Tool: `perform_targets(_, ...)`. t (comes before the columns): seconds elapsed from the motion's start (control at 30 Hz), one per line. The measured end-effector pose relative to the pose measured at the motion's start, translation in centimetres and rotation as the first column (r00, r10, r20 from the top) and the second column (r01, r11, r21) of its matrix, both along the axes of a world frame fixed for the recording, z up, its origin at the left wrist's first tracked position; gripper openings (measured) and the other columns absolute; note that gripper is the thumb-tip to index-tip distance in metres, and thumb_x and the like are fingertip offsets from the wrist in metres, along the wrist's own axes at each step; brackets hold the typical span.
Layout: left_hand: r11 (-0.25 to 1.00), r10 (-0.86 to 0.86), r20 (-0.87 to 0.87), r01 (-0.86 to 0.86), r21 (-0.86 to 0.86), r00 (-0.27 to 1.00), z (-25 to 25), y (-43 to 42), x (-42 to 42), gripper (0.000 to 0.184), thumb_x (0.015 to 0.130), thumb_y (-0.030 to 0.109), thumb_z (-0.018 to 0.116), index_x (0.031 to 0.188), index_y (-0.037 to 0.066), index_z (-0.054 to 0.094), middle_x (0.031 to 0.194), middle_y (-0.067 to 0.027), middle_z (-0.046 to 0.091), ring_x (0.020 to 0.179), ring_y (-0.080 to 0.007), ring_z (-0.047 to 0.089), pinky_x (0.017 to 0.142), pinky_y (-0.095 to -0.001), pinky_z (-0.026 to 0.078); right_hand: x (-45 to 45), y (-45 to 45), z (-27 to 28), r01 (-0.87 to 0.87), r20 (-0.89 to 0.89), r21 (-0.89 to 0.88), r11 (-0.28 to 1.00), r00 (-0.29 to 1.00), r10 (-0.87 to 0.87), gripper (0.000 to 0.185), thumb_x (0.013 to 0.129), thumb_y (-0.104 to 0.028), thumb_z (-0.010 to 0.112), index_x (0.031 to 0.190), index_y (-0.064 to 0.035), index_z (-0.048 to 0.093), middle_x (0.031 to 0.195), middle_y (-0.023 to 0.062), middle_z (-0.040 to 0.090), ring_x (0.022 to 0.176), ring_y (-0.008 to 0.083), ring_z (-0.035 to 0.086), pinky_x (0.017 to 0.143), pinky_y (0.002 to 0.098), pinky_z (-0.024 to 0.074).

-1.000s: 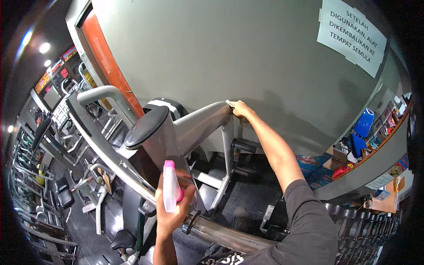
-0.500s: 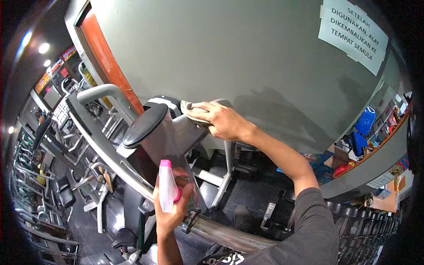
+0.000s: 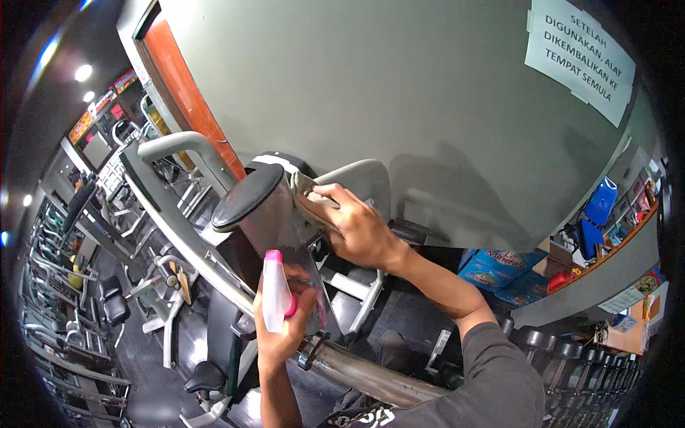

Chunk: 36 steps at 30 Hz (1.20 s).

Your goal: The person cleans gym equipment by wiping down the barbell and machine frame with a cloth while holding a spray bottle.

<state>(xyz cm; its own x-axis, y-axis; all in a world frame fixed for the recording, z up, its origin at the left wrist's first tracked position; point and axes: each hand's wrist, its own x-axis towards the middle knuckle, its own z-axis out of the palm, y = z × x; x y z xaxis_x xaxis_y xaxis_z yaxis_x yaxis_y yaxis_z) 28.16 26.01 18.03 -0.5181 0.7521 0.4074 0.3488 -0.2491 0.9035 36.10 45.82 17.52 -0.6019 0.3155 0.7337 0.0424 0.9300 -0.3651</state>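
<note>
My left hand (image 3: 282,339) is closed around a spray bottle (image 3: 274,296) with a white and pink head, held upright low in the middle of the view. Much of the bottle's body is hidden by the fingers and blurred against the dark background. A greyish cloth (image 3: 307,196) is bunched under the fingers of my right hand (image 3: 360,228). That hand presses the cloth against the grey frame of a gym machine, right beside its black oval pad (image 3: 251,197). The part of the frame under the cloth is covered.
A curved grey handle (image 3: 178,145) rises left of the pad. Across the front runs a thick metal bar (image 3: 371,374). Dumbbells (image 3: 571,357) stand on the right, near blue cartons (image 3: 499,271). A grey wall with a paper notice (image 3: 581,60) stands behind.
My right hand has moved down with the cloth, uncovering more of the grey handle behind it. My left hand still holds the spray bottle. The whole view has shifted slightly.
</note>
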Motion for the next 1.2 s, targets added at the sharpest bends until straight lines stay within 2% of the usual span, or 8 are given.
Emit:
perform_targets(0.17,0.998,0.008,0.002,-0.008,-0.069,1.000,0.5,-0.4,-0.1,0.033,0.077,-0.006,0.064,0.107,0.000,0.052,0.095,-0.0064,0.058,0.076,-0.0106,0.059,0.068,-0.0244,0.047,-0.2,3.8,-2.2,0.370,0.157,-0.051,0.928,0.920,-0.358,0.052,0.074,0.001,0.054,0.123,-0.0148,0.060,0.117,0.0090,0.057,0.102,0.0312,0.056,0.086,0.0422,0.0511)
perform_targets(0.27,0.998,0.007,0.024,-0.006,-0.056,1.000,0.2,-0.2,0.1,0.031,0.077,-0.006,0.064,0.106,-0.001,0.053,0.097,-0.0068,0.059,0.077,-0.0109,0.059,0.069,-0.0245,0.047,-0.3,4.0,-1.2,0.197,0.101,-0.252,0.947,0.979,-0.177,0.047,0.075,0.001,0.051,0.119,-0.0108,0.061,0.116,0.0127,0.057,0.101,0.0357,0.059,0.088,0.0409,0.0501)
perform_targets(0.57,0.999,0.025,0.001,-0.025,-0.024,1.000,0.2,-0.3,-0.1,0.031,0.077,-0.007,0.063,0.106,-0.001,0.053,0.098,-0.0070,0.059,0.078,-0.0112,0.059,0.070,-0.0249,0.048,-0.1,2.1,-1.8,0.256,0.055,0.097,0.962,0.963,-0.262,0.053,0.075,-0.004,0.048,0.122,-0.0253,0.061,0.110,0.0099,0.057,0.093,0.0283,0.060,0.074,0.0401,0.0572)
perform_targets(0.63,1.000,0.007,0.012,-0.007,-0.030,1.000,-0.1,-0.3,-0.2,0.031,0.078,-0.006,0.063,0.107,-0.001,0.053,0.099,-0.0068,0.059,0.079,-0.0111,0.059,0.070,-0.0248,0.048,-0.6,8.0,-6.1,0.510,0.301,-0.062,0.858,0.829,-0.471,0.044,0.080,-0.007,0.043,0.116,-0.0194,0.065,0.112,0.0113,0.058,0.098,0.0312,0.059,0.083,0.0436,0.0530)
perform_targets(0.83,1.000,0.023,0.057,-0.024,0.006,0.998,0.4,-0.2,0.2,0.031,0.078,-0.006,0.063,0.107,-0.001,0.053,0.100,-0.0069,0.059,0.079,-0.0111,0.059,0.070,-0.0251,0.048,-0.6,4.8,-2.0,0.322,0.113,-0.512,0.797,0.944,-0.309,0.036,0.078,-0.004,0.051,0.111,-0.0096,0.065,0.114,0.0188,0.058,0.098,0.0355,0.061,0.086,0.0431,0.0500)
perform_targets(0.93,0.999,0.032,0.070,-0.035,0.038,0.997,0.2,-0.2,0.2,0.030,0.078,-0.006,0.063,0.106,-0.001,0.054,0.099,-0.0069,0.059,0.079,-0.0110,0.059,0.070,-0.0250,0.047,-0.7,-1.8,0.2,0.181,0.066,0.028,0.983,0.981,-0.182,0.060,0.068,0.004,0.053,0.125,-0.0167,0.059,0.114,0.0154,0.053,0.097,0.0365,0.058,0.082,0.0442,0.0531)
perform_targets(1.07,1.000,0.021,0.021,-0.021,-0.018,1.000,-0.2,-0.4,-0.2,0.030,0.078,-0.005,0.063,0.107,-0.001,0.053,0.099,-0.0067,0.059,0.078,-0.0104,0.058,0.070,-0.0244,0.047,-0.5,0.8,-1.4,0.061,-0.045,0.083,0.995,0.997,-0.058,0.068,0.066,0.003,0.055,0.129,-0.0243,0.057,0.112,0.0134,0.055,0.096,0.0335,0.059,0.082,0.0425,0.0547)
perform_targets(1.2,1.000,0.015,0.037,-0.015,0.007,0.999,0.0,-0.3,0.2,0.031,0.078,-0.005,0.063,0.107,0.000,0.053,0.098,-0.0065,0.059,0.078,-0.0102,0.058,0.069,-0.0243,0.047,-0.3,8.5,-6.2,0.460,0.182,-0.079,0.885,0.879,-0.441,0.054,0.078,-0.002,0.046,0.126,-0.0250,0.059,0.112,0.0101,0.055,0.101,0.0318,0.057,0.086,0.0438,0.0524)
